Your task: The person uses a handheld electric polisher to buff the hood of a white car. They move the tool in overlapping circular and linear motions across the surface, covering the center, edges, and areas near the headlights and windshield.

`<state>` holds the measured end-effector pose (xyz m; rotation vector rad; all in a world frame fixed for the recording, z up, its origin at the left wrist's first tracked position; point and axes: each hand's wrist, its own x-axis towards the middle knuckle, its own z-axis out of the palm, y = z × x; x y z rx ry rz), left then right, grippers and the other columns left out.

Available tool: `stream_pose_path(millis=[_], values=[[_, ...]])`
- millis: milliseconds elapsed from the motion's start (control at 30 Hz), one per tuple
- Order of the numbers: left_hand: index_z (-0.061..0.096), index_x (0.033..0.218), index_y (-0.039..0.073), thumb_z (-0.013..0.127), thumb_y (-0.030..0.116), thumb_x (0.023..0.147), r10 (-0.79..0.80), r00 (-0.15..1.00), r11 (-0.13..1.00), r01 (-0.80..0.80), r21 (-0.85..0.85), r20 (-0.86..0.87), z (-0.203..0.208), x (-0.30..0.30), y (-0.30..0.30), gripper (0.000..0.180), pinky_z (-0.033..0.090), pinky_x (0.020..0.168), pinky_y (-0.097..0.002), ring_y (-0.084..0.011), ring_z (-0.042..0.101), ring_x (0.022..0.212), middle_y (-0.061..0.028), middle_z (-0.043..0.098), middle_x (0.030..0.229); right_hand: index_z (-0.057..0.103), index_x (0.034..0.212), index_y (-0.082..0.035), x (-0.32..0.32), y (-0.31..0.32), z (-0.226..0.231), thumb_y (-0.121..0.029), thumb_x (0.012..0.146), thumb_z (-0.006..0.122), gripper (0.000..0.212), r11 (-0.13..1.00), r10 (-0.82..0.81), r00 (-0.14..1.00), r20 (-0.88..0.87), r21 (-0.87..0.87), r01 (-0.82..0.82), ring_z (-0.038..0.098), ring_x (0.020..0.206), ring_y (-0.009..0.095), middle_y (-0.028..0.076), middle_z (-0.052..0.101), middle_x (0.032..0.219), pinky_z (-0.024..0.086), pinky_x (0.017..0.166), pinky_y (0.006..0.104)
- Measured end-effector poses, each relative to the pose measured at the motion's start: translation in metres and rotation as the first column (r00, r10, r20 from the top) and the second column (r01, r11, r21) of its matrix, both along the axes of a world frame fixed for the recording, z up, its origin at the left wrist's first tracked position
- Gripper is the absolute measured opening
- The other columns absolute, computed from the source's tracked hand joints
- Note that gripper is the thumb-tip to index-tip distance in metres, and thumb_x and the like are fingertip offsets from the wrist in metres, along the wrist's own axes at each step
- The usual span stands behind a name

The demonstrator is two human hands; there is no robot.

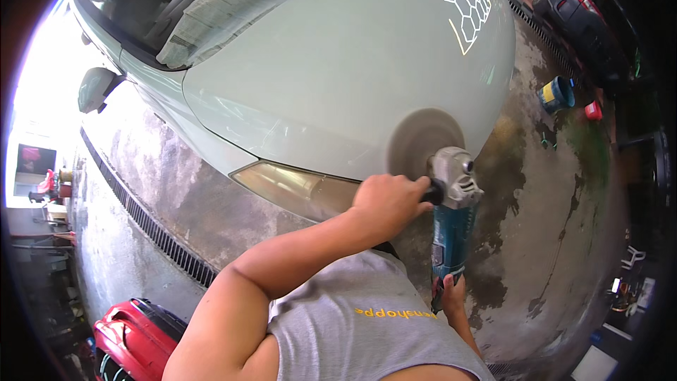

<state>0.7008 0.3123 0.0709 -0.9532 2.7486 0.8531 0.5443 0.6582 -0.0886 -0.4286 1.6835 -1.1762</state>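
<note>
A teal power polisher (453,233) with a grey metal head is held between my two hands. Its round pad (416,140) looks smeared, as if spinning, and lies against the front corner of a pale green car hood (310,92). My left hand (391,201) is wrapped round the black side handle (436,192) near the head. Lower down, my right hand (449,293) grips the rear end of the body, its fingers partly hidden. Just below the hood edge sits the car's headlight (296,185). White hexagon lines (465,3) mark the hood's far right.
Grey sheeting (226,10) covers the base of the windshield. The side mirror (97,90) juts out at left. A blue bucket (557,95) and a red container (593,110) stand on the wet floor. A drain grate (141,212) runs along the left; a red car (137,339) is behind it.
</note>
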Motion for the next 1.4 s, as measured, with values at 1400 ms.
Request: stream_pose_path(millis=[1400], values=[[0.071,0.134,0.003,0.076,0.026,0.099,0.270,0.826,0.962,-0.257,0.095,-0.494,0.087,0.281,-0.210,0.042,0.059,0.078,-0.0512,-0.0446,0.074,0.084,-0.0233,0.077,0.088,0.061,0.114,-0.002,0.130,-0.294,0.272,-0.082,0.103,0.046,0.083,0.901,0.414,0.865,-0.283,0.265,-0.344,0.061,0.058,0.013,0.008,0.063,0.071,0.050,0.055,0.0290]])
